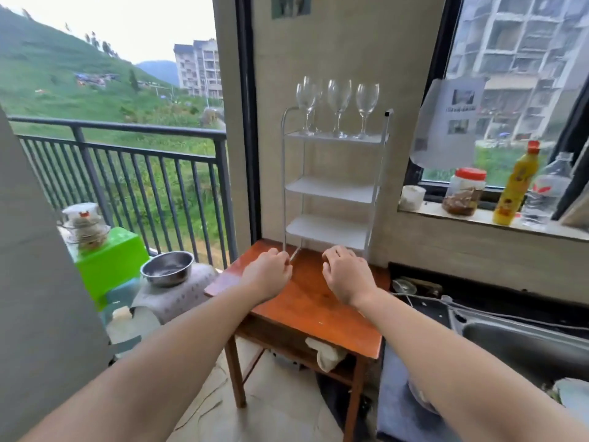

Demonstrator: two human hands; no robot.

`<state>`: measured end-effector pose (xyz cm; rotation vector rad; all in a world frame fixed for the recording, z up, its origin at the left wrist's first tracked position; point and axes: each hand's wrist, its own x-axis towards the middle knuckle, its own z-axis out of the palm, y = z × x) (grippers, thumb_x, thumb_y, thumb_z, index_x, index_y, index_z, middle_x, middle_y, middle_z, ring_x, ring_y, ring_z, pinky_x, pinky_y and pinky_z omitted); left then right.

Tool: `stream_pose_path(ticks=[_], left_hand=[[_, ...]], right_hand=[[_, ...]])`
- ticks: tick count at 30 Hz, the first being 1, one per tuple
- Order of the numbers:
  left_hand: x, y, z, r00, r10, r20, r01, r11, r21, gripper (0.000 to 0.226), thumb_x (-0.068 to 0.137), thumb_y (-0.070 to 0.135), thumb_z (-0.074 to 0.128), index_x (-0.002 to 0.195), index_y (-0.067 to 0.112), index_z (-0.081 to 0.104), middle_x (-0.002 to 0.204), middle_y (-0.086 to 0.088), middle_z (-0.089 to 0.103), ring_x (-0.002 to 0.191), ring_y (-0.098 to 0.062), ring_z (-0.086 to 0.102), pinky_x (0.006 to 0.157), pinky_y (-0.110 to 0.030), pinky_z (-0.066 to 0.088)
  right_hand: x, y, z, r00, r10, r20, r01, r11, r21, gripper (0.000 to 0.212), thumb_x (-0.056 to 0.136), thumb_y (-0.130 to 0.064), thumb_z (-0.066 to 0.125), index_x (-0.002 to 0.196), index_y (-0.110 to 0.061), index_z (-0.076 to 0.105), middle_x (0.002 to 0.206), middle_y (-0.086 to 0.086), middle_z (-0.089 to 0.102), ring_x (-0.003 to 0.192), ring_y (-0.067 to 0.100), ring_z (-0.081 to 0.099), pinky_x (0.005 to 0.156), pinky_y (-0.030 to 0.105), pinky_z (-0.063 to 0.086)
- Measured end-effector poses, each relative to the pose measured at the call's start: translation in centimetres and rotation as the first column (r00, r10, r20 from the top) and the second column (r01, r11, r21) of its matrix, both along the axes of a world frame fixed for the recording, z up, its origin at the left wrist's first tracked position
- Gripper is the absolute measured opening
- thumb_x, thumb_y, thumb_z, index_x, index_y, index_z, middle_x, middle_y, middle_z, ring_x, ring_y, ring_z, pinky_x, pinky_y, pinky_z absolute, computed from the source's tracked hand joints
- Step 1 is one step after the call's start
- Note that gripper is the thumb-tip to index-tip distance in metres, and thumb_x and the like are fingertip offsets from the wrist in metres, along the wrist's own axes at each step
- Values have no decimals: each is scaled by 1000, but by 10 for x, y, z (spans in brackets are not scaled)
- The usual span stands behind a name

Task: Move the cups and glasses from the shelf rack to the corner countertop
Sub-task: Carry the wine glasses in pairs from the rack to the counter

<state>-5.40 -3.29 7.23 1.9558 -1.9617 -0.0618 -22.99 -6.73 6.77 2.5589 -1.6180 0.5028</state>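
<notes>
Well above both hands' fingers (331, 255), wine glasses (338, 106).

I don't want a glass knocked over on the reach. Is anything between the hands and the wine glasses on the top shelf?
Nothing visible blocks it. Both the left hand and right hand hover low over the wooden table, in front of the white rack; the wine glasses stand above, the lower shelves bare.

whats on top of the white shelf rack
Wine glasses stand upright on the top tier of the white shelf rack; some overlap, so the exact count is unclear. The lower tiers look bare.
</notes>
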Motion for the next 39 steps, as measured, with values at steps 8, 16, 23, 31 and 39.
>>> stream_pose_path(ticks=[8, 16, 23, 31, 39], left_hand=[[2, -134, 65, 991, -134, -30, 131, 988, -84, 32, 97, 25, 39, 114, 7, 59, 120, -14, 57, 114, -33, 53, 92, -41, 47], [-16, -256, 146, 970, -212, -118, 156, 918, -364, 32, 97, 21, 39, 113, 3, 59, 121, -17, 56, 115, -32, 50, 91, -38, 45], [-33, -330, 179, 923, -215, -320, 61, 901, -429, 29, 94, 16, 43, 113, -3, 55, 120, -22, 57, 114, -37, 51, 90, -40, 42], [-42, -376, 192, 858, -199, -473, 77, 961, -264, 30, 94, 18, 43, 100, -3, 63, 102, -23, 66, 100, -38, 62, 76, -33, 45], [-42, -395, 190, 815, -239, -528, 105, 957, -272, 21, 91, 23, 47, 77, 12, 59, 86, -6, 71, 88, -25, 66, 88, -37, 54]], right_hand=[[20, -108, 76, 985, -121, 127, 129, 990, -55, 34, 100, -23, 34, 126, -10, 53, 131, 10, 52, 119, 28, 50, 96, 40, 40], [26, -209, 149, 912, -131, 389, 228, 950, -215, 40, 99, -16, 36, 136, -1, 41, 136, 18, 46, 124, 33, 46, 94, 39, 42], [23, -278, 177, 787, -230, 572, 366, 921, -132, 46, 96, -12, 40, 138, 3, 32, 138, 22, 41, 122, 37, 48, 94, 40, 41], [23, -322, 192, 681, -440, 586, 514, 857, 45, 36, 95, -17, 37, 126, 1, 42, 133, 20, 51, 121, 37, 51, 96, 41, 41], [21, -342, 196, 626, -509, 591, 583, 809, 78, 35, 96, -19, 38, 117, -3, 60, 124, 17, 61, 116, 37, 55, 95, 40, 40]])
